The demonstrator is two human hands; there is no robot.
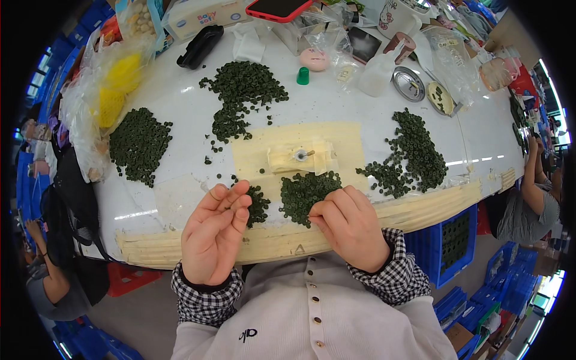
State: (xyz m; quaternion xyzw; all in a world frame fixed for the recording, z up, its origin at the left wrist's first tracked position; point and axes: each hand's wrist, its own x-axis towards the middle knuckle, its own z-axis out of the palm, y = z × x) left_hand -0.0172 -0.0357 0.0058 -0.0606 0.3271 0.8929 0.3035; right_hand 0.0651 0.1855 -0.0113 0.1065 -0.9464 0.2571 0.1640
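Note:
Small dark green round pieces, several with holes, lie in loose piles on the table. My right hand (351, 225) is closed, its thumb and fingertips pinched together at the right edge of the near middle pile (307, 195). What it holds is hidden. My left hand (215, 234) is turned partly palm up beside a smaller pile (258, 207), thumb and fingers curled toward each other. Anything in that pinch is too small to make out. Just beyond the hands, a small metal post fixture (302, 155) is fixed to the table with cream tape (252, 141).
More green piles lie at left (139, 147), back (246, 84) and right (417, 153). Behind stand a green cap (303, 75), a white bottle (377, 75), open round tins (408, 84) and a red-edged phone (279, 8). A blue crate (441, 246) sits below the table's right edge.

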